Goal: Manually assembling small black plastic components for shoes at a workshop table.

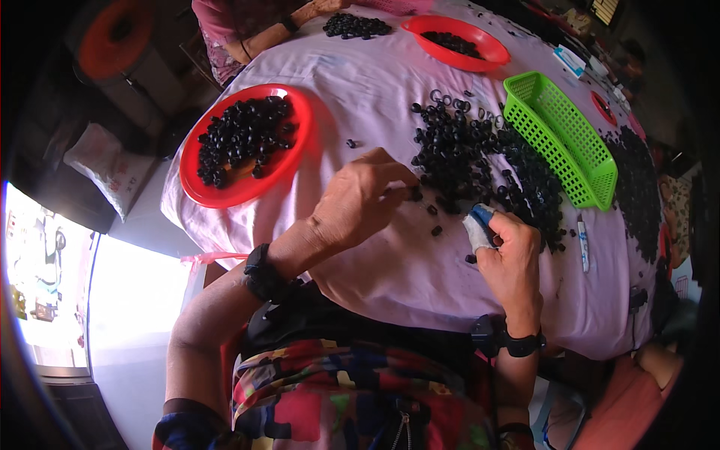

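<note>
A loose pile of small, round, shiny black pieces (454,150) lies on the pink tablecloth in front of me. At its near left edge my left hand (360,193) reaches in, its thumb and fingers pinched together at one small black piece (414,193). A few single pieces lie just below those fingertips. My right hand (510,259) is curled at the pile's near edge, its thumb against a finger covered with a white and blue wrap (480,227). Whatever may be inside that grip is hidden. Both wrists wear black bands.
A red plate (201,193) heaped with black pieces stands left; another red bowl (491,49) is farther back. Beside the pile sit a green perforated basket (562,135) and a white-blue marker pen (583,244). Another person's arm (266,37) rests at the far left, near more pieces.
</note>
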Demonstrator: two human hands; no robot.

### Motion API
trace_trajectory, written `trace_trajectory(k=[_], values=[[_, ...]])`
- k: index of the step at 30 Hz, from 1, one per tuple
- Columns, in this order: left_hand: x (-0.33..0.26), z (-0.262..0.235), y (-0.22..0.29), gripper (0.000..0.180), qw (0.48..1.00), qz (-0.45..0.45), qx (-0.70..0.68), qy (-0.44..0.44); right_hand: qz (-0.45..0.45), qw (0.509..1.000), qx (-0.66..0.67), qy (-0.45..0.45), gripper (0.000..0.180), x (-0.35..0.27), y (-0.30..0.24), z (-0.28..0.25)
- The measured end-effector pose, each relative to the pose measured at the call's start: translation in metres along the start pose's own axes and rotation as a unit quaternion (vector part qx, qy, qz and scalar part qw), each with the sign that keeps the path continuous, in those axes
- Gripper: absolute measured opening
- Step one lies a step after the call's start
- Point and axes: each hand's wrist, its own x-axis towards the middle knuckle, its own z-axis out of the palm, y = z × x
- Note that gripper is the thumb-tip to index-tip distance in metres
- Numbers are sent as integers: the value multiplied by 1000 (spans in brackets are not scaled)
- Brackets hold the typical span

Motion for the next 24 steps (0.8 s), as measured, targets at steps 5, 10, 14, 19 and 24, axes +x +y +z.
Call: trace_trajectory(k=[5,10,14,19,24], values=[[7,17,7,22,992,72,86,-54,-16,1000,4,-9,10,-1,1,-2],[3,14,7,25,990,69,102,-65,-12,1000,-8,-26,14,-2,-2,-2],[3,20,8,23,992,78,85,-42,-20,1000,6,-22,13,-3,0,1],[8,23,7,24,994,70,77,-42,-46,998,-16,-29,12,-3,-3,-1],[-4,4,22,20,977,-93,-194,-5,-79,997,-3,-21,29,-3,-7,1]])
